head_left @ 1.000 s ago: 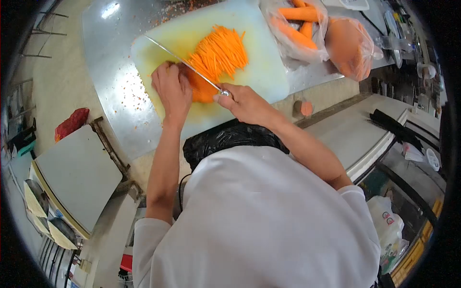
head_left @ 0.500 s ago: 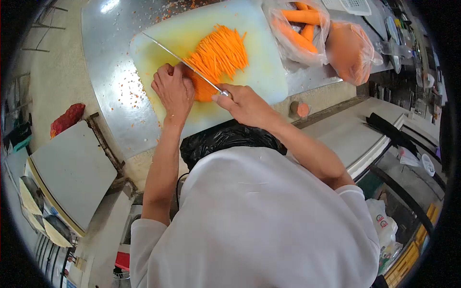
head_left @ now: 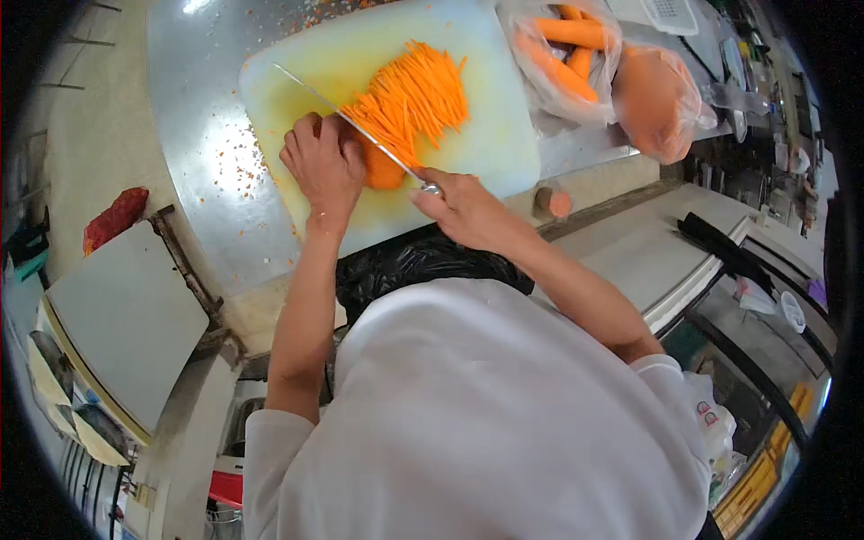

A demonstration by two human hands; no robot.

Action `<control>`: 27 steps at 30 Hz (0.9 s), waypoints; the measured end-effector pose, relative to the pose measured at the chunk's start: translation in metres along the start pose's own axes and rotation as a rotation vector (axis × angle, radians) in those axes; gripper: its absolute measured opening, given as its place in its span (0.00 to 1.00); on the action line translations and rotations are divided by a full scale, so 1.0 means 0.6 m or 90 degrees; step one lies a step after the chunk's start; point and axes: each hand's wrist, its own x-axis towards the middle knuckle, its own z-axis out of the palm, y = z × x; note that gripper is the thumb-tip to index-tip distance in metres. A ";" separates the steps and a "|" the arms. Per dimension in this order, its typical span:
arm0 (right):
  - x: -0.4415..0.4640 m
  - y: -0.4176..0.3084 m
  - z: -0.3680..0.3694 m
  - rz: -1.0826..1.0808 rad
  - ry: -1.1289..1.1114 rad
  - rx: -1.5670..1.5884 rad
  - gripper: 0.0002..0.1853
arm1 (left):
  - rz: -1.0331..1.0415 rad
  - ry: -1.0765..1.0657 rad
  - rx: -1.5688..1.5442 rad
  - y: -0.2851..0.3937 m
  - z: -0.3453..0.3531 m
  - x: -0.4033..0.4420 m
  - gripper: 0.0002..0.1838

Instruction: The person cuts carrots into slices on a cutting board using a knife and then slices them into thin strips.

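Note:
My right hand [head_left: 468, 211] grips the handle of a long kitchen knife [head_left: 387, 151], whose blade slants up and left over the cutting board [head_left: 499, 117]. Left of the blade, my left hand [head_left: 326, 168] is closed, its curled fingers pressing on a carrot [head_left: 384, 172]. Part of that carrot is hidden by the fingers and the blade. On the blade's far side lies a heap of thin carrot strips [head_left: 418, 94], reaching right up to the blade.
A clear bag of whole carrots [head_left: 571, 67] sits right of the board, beside another tied bag with orange contents [head_left: 652, 103]. Carrot bits dot the metal table [head_left: 202, 171]. A black plastic bag [head_left: 423, 268] hangs at the near edge. A white basket [head_left: 670, 13] stands farther back.
The knife has shifted slightly, and more of the carrot's rounded side shows below the blade. My left hand stays on the carrot. The whole view has moved a little.

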 end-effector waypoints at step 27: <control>0.016 0.016 0.010 -0.040 0.015 0.016 0.25 | 0.004 0.064 -0.069 -0.009 0.007 -0.006 0.16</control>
